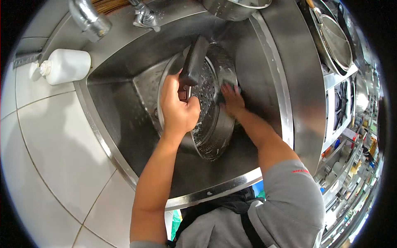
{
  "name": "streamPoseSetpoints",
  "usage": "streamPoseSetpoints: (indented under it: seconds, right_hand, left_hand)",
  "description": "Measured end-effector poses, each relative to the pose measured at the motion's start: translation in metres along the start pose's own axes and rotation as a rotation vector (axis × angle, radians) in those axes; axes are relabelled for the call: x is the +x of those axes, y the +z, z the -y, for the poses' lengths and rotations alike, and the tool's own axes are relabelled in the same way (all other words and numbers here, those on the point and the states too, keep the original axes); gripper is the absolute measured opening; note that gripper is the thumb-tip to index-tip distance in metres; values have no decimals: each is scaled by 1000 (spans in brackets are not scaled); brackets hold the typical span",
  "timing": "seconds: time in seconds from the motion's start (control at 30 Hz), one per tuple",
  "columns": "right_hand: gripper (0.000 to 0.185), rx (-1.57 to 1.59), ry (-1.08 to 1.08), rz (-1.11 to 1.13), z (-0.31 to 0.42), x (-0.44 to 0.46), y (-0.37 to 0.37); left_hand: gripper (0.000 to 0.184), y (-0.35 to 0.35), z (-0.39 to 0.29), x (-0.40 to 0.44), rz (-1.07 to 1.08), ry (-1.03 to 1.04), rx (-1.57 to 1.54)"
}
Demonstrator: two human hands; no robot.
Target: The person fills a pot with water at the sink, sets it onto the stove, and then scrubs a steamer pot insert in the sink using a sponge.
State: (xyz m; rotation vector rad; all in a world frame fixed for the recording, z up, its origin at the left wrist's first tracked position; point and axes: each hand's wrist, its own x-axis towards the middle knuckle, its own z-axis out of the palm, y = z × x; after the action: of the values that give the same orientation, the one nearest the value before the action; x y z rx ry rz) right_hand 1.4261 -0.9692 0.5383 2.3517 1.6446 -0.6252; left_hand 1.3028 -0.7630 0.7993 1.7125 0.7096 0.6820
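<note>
A large round metal pan (223,134) stands tilted on its side in the steel sink, its inner face turned to the right. That face is wet, with suds and dark dots; I cannot tell whether the dots are holes. A thick dark handle (195,62) crosses the pan's near side. My left hand (178,105) is closed around the lower end of this handle. At the pan's right wall, my right hand (232,99) presses a dark green scouring pad (221,98) against the metal. The pad is partly hidden under the slightly blurred fingers.
The sink (120,120) has raised metal edges. A white plastic bottle (68,66) lies on the tiled ledge at left. Above hang a faucet spout (89,20) and a tap (145,17). A metal pot (231,11) stands at the back rim; strainers (337,41) and a stove (341,103) are at right.
</note>
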Motion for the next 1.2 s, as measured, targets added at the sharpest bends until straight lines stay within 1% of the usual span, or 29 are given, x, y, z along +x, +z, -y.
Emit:
streamPoseSetpoints:
  seconds: [0.03, 0.07, 0.1, 0.13, 0.17, 0.2, 0.27, 0.3, 0.33, 0.37, 0.43, 0.47, 0.5, 0.53, 0.57, 0.6, 0.63, 0.7, 0.77, 0.8, 0.83, 0.87, 0.93, 1.0, 1.03, 1.07, 1.1, 1.13, 1.2]
  right_hand:
    - [83, 80, 83, 138, 20, -18, -7]
    - [85, 224, 54, 347, 50, -48, -28]
    - [87, 375, 23, 568, 73, -78, -48]
    - [87, 367, 24, 574, 73, -84, -52]
    - [88, 462, -10, 655, 73, -87, -56]
    - [90, 562, -45, 740, 75, -92, -58]
    - [88, 217, -43, 561, 25, -60, -62]
    - [83, 137, -47, 314, -11, -25, -31]
    - [79, 54, -56, 72, -32, 0, 2]
    - [79, 52, -59, 73, -24, 2, 1]
    - [74, -176, 152, 180, 10, 5, -24]
    - [81, -176, 115, 356, 27, -11, -32]
    - [86, -27, 101, 518, 53, -33, -41]
    - [91, 125, 90, 689, 74, -60, -47]
    - [94, 279, 14, 770, 81, -77, -46]
    - [98, 433, -65, 841, 84, -84, -43]
    - [98, 436, -57, 844, 81, -84, -33]
    - [96, 194, -64, 702, 54, -71, -16]
    - [94, 161, 73, 379, -7, -23, -15]
    - [93, -95, -65, 121, -34, 14, -7]
    - [93, -344, -208, -144, -46, 40, 3]
    - [93, -341, -214, -155, -35, 43, -5]
    - [92, -92, 5, 244, -1, 13, -27]
    - [96, 116, 113, 493, 52, -53, -12]
    - [99, 243, 42, 616, 67, -79, -20]
    - [101, 367, -31, 730, 72, -88, -30]
    - [101, 382, -24, 734, 67, -91, -29]
    - [97, 277, -4, 650, 45, -86, -23]
    - [88, 13, 43, 440, 7, -41, -25]
  left_hand:
    - [45, 0, 2, 1, -8, 47, 43]
    - [51, 1, 2, 5, -9, 96, 84]
    - [51, 1, 0, 4, -4, 93, 75]
    - [50, 2, 0, 4, -7, 107, 153]
    - [49, 3, 0, 5, -11, 122, 236]
    - [41, 6, 1, 10, -27, 91, 212]
    - [38, 5, 8, 27, -27, 100, 215]
    - [35, 5, 13, 30, -3, 101, 216]
    - [30, 5, 5, 34, -20, 87, 138]
    - [30, 8, 11, 35, -22, 85, 139]
    - [30, 11, 17, 41, -3, 35, 162]
    - [36, 8, 14, 38, 12, 54, 289]
    - [36, 5, 14, 38, 32, 53, 286]
    - [36, 4, 14, 36, 49, -4, 241]
    - [37, 3, 14, 40, 47, -51, 193]
    - [38, 4, 17, 43, 33, -6, 185]
    - [38, 5, 16, 45, 39, -8, 179]
    - [32, 6, 19, 49, 6, 43, 198]
    - [32, 4, 25, 46, 31, 13, 205]
    - [32, 4, 21, 46, 42, -15, 166]
    - [31, 3, 20, 45, 49, -46, 131]
    - [29, 4, 24, 46, 4, 73, 165]
    - [29, 1, 24, 47, 13, 60, 163]
    - [30, 0, 15, 45, 35, -15, 132]
    - [30, -2, 11, 45, 36, -11, 132]
    - [36, -2, 9, 48, 32, -22, 189]
    - [42, -2, 10, 46, 47, -46, 248]
    - [30, 2, 15, 47, -2, 21, 202]
    - [30, 3, 21, 50, 2, 30, 181]
